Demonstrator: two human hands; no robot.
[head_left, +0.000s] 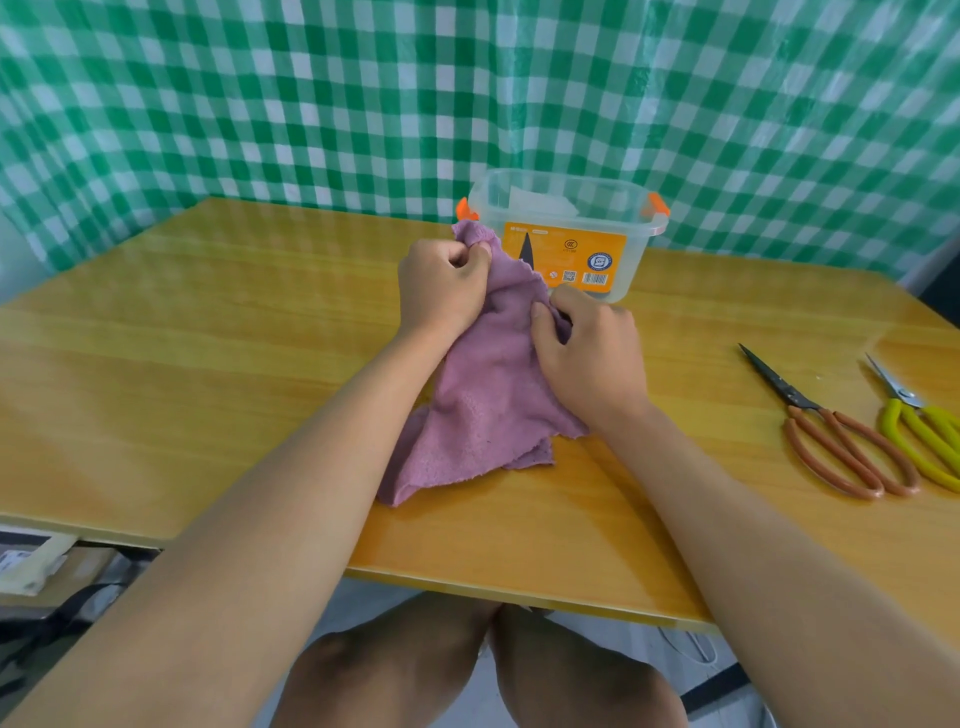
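Observation:
A purple cloth (483, 395) lies crumpled on the middle of the wooden table (208, 332), its upper part lifted. My left hand (441, 291) pinches the cloth's top corner with curled fingers. My right hand (587, 348) grips the cloth's right edge a little lower, thumb pressed into the fabric. The lower part of the cloth rests on the table between my forearms.
A clear plastic box (566, 228) with orange clips and an orange label stands just behind the cloth. Scissors with orange handles (831, 431) and scissors with yellow handles (919, 421) lie at the right. A green checked curtain hangs behind. The table's near edge is above my knees.

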